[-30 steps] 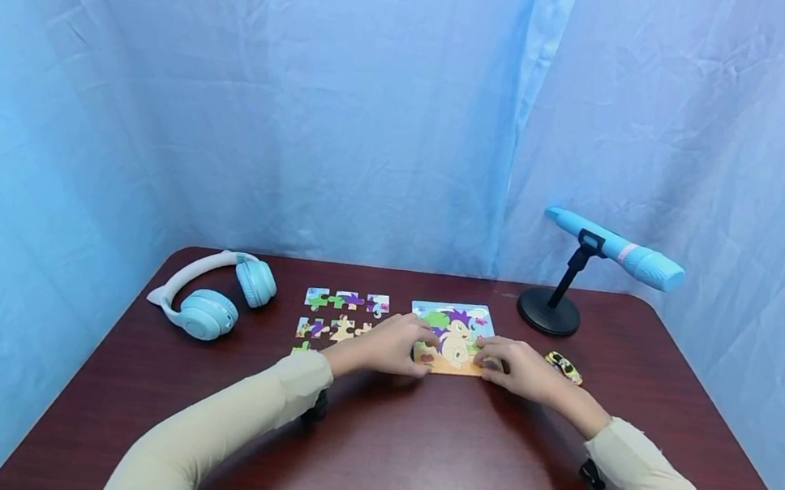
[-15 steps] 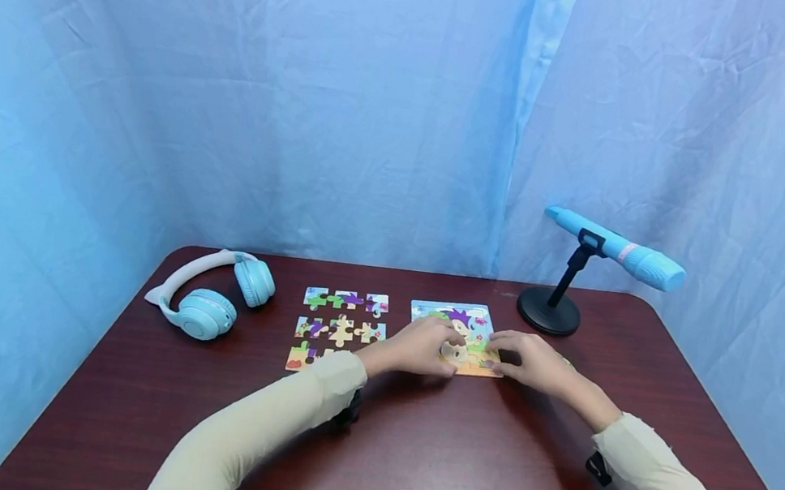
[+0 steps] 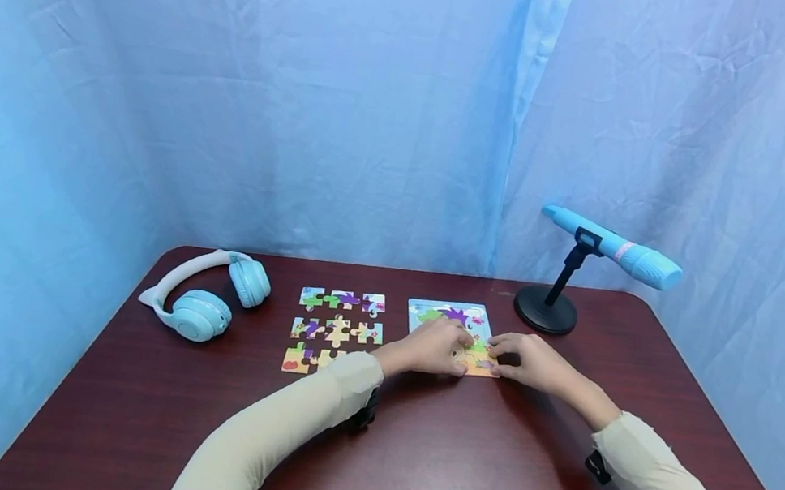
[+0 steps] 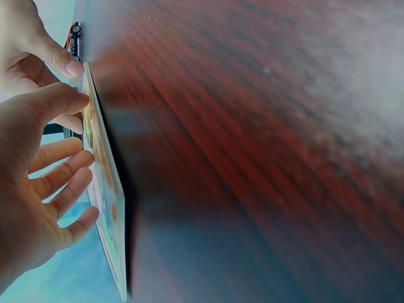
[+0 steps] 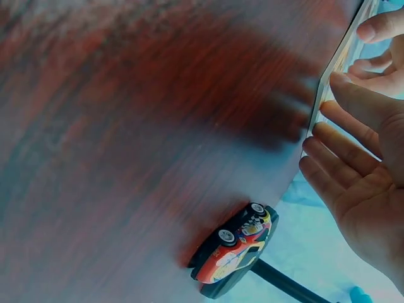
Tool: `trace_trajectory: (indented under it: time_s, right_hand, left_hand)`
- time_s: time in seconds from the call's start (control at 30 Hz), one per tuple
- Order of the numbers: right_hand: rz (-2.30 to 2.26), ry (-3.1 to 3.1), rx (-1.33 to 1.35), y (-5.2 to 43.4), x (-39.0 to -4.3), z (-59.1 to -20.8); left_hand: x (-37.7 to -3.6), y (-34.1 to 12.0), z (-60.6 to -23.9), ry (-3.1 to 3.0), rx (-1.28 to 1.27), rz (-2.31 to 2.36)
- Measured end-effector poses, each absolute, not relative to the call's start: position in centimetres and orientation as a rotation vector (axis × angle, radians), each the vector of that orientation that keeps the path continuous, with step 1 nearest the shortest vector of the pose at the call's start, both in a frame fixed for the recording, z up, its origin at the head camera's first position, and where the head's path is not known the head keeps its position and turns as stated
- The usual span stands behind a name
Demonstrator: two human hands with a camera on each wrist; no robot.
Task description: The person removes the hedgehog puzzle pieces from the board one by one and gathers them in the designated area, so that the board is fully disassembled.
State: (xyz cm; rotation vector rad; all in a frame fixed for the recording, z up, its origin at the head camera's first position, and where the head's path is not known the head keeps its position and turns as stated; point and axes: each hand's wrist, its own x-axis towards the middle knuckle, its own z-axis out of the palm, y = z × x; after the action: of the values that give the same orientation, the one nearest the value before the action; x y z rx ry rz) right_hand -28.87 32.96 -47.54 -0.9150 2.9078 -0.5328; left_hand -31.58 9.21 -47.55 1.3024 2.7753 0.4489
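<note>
A flat picture board [image 3: 426,308] with a cartoon animal lies on the table, right of centre. My left hand [image 3: 435,345] is over its middle and front, covering much of the picture. In the left wrist view the fingers of the left hand [image 4: 44,177] are spread, their tips at the board's face [image 4: 108,196]. At the board's right side is my right hand [image 3: 532,363], fingers lightly bent. The right wrist view shows the right hand's thumb and fingertips right at the board's edge [image 5: 322,88].
Several jigsaw pieces [image 3: 338,330] lie in rows left of the board. Light blue headphones [image 3: 201,316] rest at the back left. A blue microphone [image 3: 613,243] on a black stand [image 3: 546,309] is at the back right. A toy car [image 5: 233,243] sits near the stand's base.
My left hand has moved right across the board, uncovering more jigsaw pieces. My right hand shifted slightly right. The board's right edge moved a little right in the first half second.
</note>
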Motion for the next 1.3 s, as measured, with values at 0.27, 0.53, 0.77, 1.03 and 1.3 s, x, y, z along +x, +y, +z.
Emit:
trace_trajectory:
  time_s: [0.27,0.53,0.77,1.03,1.3]
  right_hand:
    - [-0.545,2.897,-0.888,32.5,-28.7,-47.3]
    - [-0.553,2.918,-0.871,32.5,-28.8,-47.4]
    - [-0.558,2.905,-0.885,32.8,-29.0,-47.5]
    - [-0.563,2.896,-0.879,32.8,-29.0,-47.4]
    - [-0.567,2.895,-0.891,32.8,-28.7,-47.6]
  left_hand:
    - [-31.8,9.7,-47.7,2.760,1.322,0.503]
    - [-31.6,10.0,-47.4,2.741,1.292,0.547]
    - [-31.5,10.3,-47.4,2.739,1.239,0.576]
    - [-31.2,10.6,-47.5,2.743,1.183,0.550]
    - [-31.0,10.9,-47.9,2.759,1.126,0.467]
